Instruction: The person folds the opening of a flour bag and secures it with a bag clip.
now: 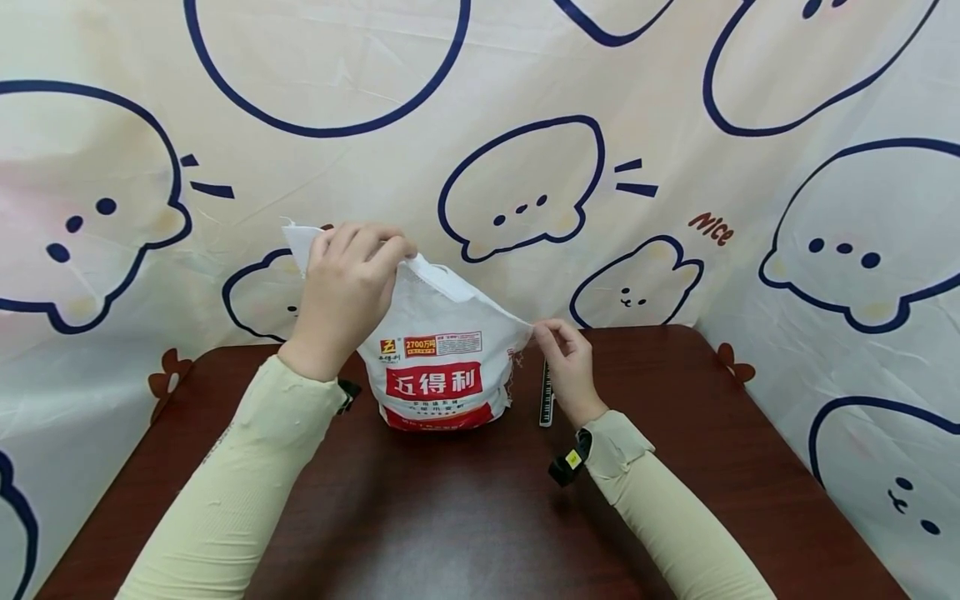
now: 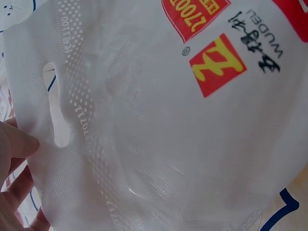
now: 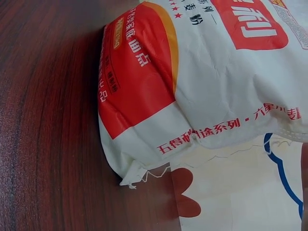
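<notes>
A white flour bag (image 1: 442,321) with red and yellow print stands on the table, its lower part bulging and its upper part flat. My left hand (image 1: 352,283) grips the raised top edge at the left. In the left wrist view, its thumb presses on the bag's top strip (image 2: 29,86), just beside a slot-shaped handle hole. My right hand (image 1: 570,367) pinches the top corner on the right, pulling the edge taut. Loose threads hang along the right side seam. In the right wrist view the bag's red bottom end (image 3: 139,72) rests against the wood.
A slim black strip with white marks (image 1: 547,404) lies on the dark wooden table (image 1: 450,517), just right of the bag and partly behind my right hand. A cream cloth with cartoon outlines (image 1: 517,192) hangs close behind the table and along both sides.
</notes>
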A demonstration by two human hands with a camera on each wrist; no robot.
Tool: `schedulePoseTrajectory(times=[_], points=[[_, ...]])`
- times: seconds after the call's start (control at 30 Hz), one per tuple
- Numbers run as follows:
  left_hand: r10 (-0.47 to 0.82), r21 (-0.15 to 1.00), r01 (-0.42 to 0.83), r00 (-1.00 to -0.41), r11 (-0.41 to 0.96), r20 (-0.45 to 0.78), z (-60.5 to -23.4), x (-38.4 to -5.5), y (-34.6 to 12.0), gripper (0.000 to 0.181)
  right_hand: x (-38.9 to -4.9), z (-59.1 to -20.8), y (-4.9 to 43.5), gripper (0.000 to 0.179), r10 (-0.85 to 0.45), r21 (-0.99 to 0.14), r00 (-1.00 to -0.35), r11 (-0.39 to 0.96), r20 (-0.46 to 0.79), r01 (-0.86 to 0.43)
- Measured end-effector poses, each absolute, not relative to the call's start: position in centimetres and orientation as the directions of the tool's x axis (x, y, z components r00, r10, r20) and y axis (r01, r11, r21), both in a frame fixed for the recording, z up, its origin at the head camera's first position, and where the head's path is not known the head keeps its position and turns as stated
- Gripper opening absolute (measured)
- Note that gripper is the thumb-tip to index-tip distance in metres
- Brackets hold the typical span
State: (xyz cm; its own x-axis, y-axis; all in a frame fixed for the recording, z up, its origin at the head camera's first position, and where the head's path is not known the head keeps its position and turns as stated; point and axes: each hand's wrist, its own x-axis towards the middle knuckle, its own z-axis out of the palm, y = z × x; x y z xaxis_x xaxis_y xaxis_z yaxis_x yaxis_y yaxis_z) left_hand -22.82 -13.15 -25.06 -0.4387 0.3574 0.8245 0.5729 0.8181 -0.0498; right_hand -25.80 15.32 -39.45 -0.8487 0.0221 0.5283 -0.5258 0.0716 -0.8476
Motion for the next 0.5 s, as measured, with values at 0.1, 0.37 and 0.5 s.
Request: schedulePoseTrajectory(times=[0.1, 0.37, 0.5], points=[[0.357, -0.053, 0.572, -0.435, 0.819, 0.826, -25.07, -22.82, -13.20, 0.015, -25.82, -39.22, 15.30, 0.021, 0.007, -0.851, -0.854, 0.085, 0.520, -0.518], [0.356, -0.053, 0.577, -0.427, 0.815, 0.831, -25.10, -22.81, -13.33, 0.014, -25.73, -38.81, 15.30, 0.025, -0.049, -0.856, -0.859, 0.079, 0.509, -0.512], [0.356, -0.053, 0.576, -0.428, 0.816, 0.831, -25.09, -22.77, -13.34, 0.014, -25.69, -38.92, 15.27, 0.026, -0.069, -0.858, -0.859, 0.046, 0.508, -0.511]])
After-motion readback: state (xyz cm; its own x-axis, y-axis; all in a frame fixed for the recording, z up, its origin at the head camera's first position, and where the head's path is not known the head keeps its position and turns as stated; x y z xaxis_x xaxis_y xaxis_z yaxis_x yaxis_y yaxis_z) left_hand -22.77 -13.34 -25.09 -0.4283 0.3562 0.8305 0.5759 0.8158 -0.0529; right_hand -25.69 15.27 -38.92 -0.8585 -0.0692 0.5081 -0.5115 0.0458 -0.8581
